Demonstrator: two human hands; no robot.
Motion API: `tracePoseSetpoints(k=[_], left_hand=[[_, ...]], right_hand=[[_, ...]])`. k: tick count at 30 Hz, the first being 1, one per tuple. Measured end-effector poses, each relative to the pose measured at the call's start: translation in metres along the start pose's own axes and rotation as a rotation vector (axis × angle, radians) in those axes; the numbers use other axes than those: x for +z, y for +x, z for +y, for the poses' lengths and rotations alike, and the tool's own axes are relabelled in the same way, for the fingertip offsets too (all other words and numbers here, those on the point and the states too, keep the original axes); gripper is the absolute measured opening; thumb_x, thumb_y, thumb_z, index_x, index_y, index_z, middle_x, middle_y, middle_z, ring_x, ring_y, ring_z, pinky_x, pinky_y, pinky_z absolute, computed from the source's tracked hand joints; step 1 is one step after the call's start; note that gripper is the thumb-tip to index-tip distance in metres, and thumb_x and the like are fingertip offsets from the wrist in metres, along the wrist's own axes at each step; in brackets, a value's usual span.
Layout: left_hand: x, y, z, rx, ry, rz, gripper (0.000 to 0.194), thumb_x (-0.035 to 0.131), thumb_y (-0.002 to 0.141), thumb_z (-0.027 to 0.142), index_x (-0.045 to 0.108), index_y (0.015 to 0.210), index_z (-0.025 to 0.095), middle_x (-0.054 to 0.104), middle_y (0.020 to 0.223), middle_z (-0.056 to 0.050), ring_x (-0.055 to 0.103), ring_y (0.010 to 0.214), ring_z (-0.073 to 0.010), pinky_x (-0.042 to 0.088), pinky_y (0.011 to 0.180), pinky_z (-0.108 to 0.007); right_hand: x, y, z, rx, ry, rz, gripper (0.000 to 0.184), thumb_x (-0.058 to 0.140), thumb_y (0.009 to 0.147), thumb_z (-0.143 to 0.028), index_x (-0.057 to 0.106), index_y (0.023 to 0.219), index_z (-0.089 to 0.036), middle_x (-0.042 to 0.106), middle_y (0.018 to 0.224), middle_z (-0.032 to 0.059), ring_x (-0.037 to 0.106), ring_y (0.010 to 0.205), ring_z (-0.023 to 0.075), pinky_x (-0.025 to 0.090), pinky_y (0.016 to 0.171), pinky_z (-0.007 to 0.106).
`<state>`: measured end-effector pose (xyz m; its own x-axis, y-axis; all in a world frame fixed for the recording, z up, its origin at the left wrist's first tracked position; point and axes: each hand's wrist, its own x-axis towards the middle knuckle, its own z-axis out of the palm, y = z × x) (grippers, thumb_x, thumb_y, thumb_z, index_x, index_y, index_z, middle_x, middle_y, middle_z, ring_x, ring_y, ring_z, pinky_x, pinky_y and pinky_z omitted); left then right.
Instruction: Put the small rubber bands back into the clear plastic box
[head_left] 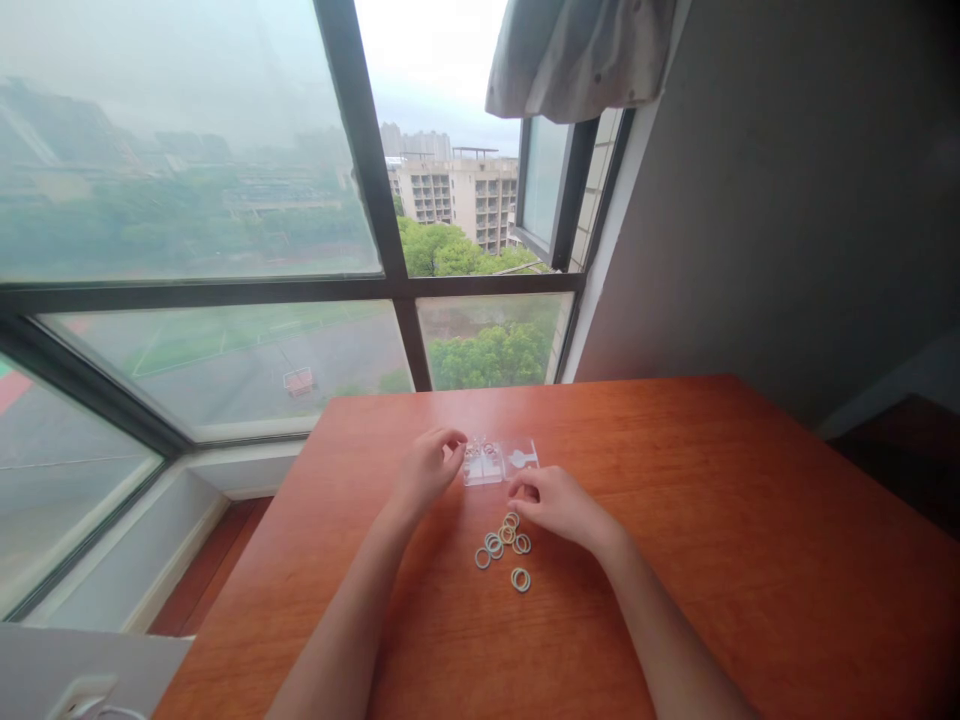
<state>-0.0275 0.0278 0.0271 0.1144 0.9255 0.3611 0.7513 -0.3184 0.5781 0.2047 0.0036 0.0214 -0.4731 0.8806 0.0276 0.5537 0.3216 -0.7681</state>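
A small clear plastic box (484, 472) with compartments sits on the table, its transparent lid (520, 453) folded open to the right. Small ring-like pieces lie in its rear compartments. My left hand (429, 468) curls its fingers against the box's left side. Just in front of the lid is my right hand (551, 500), fingers bent and thumb close to the index finger; whatever may be between them is hidden. Several pale hair ties or rings (493, 545) lie loosely grouped below the right fingertips. A pair of overlapping rings (520, 580) rests apart, nearer to me.
The reddish-brown wooden table (712, 500) extends to both sides, its far edge by the window frame (409, 335). A grey curtain (577, 60) hangs above a window pane standing open. A wall socket (82, 695) shows at lower left.
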Motion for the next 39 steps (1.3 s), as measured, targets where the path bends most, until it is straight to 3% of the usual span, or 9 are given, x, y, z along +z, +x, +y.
tracePoseSetpoints(k=[10, 33, 39], left_hand=[[0.009, -0.002, -0.005, 0.019, -0.054, -0.068, 0.014, 0.054, 0.083, 0.023, 0.068, 0.086, 0.02, 0.068, 0.076, -0.001, 0.056, 0.062, -0.0122, 0.042, 0.059, -0.022], [0.008, -0.002, 0.0, 0.023, -0.047, -0.094, 0.015, 0.054, 0.083, 0.023, 0.068, 0.085, 0.02, 0.068, 0.076, -0.002, 0.056, 0.062, -0.0129, 0.042, 0.058, -0.023], [0.007, -0.002, 0.001, 0.026, -0.07, -0.086, 0.014, 0.054, 0.084, 0.024, 0.068, 0.084, 0.019, 0.068, 0.076, -0.002, 0.056, 0.062, -0.0126, 0.042, 0.059, -0.022]], right_hand=[[-0.004, -0.004, -0.004, -0.039, 0.027, -0.195, 0.016, 0.068, 0.067, -0.013, 0.069, 0.082, -0.018, 0.054, 0.057, -0.0075, 0.047, 0.052, 0.0074, 0.031, 0.049, 0.016], [0.002, -0.004, 0.0, -0.035, -0.053, -0.22, 0.014, 0.064, 0.065, -0.01, 0.071, 0.073, -0.018, 0.06, 0.059, -0.0045, 0.051, 0.054, 0.0087, 0.032, 0.049, 0.017], [-0.001, -0.004, -0.004, -0.051, 0.024, -0.186, 0.007, 0.062, 0.07, -0.014, 0.068, 0.072, -0.017, 0.058, 0.059, -0.0046, 0.05, 0.054, 0.0087, 0.033, 0.05, 0.018]])
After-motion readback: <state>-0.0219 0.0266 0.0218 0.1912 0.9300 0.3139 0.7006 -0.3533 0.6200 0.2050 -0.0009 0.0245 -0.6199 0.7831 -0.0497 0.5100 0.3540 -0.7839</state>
